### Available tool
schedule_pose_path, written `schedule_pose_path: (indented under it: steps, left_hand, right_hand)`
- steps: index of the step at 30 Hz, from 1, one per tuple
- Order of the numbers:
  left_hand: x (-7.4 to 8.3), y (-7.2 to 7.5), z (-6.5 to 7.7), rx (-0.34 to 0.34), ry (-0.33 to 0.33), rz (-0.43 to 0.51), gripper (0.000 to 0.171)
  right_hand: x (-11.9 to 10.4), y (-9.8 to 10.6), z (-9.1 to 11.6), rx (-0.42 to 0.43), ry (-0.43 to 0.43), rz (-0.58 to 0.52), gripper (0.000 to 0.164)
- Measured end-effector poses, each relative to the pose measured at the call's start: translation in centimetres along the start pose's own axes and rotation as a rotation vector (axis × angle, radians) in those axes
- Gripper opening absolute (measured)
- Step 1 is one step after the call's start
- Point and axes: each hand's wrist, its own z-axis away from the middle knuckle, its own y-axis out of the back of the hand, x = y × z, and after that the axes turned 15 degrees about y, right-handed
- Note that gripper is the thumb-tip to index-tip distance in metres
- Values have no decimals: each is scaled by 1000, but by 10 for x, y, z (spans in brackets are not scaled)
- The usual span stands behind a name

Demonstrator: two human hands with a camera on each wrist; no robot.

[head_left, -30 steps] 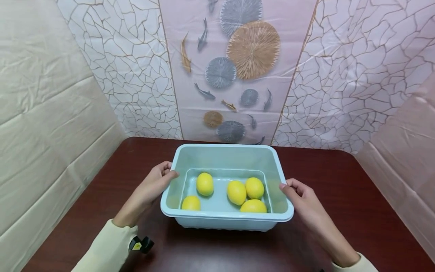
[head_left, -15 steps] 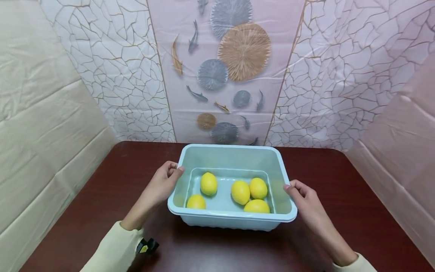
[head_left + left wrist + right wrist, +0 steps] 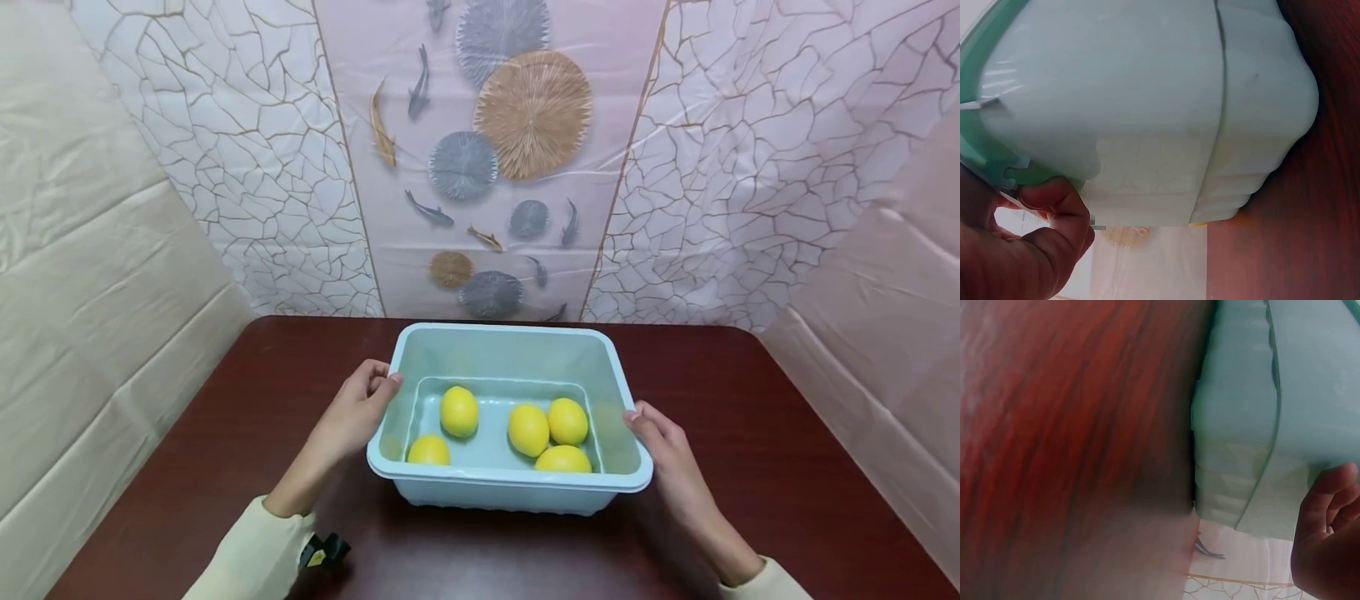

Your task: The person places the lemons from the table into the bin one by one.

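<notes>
A pale blue plastic tub (image 3: 510, 495) sits in front of me on the dark table. Inside are several yellow lemons (image 3: 528, 430): three bunched at the right, two apart at the left. My left hand (image 3: 352, 417) grips the tub's left rim, thumb over the inner side and curled fingers under the lip outside. On the opposite side my right hand (image 3: 671, 450) holds the right rim the same way. In the left wrist view, curled fingers (image 3: 1060, 206) hook beneath the rim. The right wrist view has the fingers (image 3: 1329, 494) against the tub's outer wall.
The reddish-brown table (image 3: 750, 417) extends around the tub on all sides. Behind its far edge hangs a patterned cloth backdrop (image 3: 480, 275), with plain beige cloth (image 3: 112, 292) at the sides. A small black device (image 3: 324, 550) is at my left sleeve.
The tub, with both hands on its rim, has shifted to the right against the backdrop, mostly in the first half second. The head view has turned slightly right. The lemons keep their places.
</notes>
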Motion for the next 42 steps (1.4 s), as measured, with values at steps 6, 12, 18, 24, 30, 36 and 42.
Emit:
schedule_pose_path:
  steps: [6,12,18,24,30,36,42]
  left_hand:
    - [-3,5,2,16,18,-4,33]
    - [-1,7,1,-8,1,11,35]
    - [-1,9,-5,-21,-13,9,38]
    - [-3,8,-7,-27,-7,13,38]
    - [0,9,-9,-16,3,4,41]
    - [-2,11,-11,23,22,-62,46]
    - [-8,12,-13,105,-11,-97,51]
  right_hand:
    - [1,-7,-5,-28,54,-55,31]
    - [0,-7,-5,-15,74,-71,31]
    - [2,-9,-8,-24,84,-85,32]
    - [5,-5,-14,-78,92,-20,33]
    - [3,-1,-20,-100,77,40,34]
    - [-2,1,-19,-107,40,187,36]
    - [-2,12,-17,-75,223,457,26]
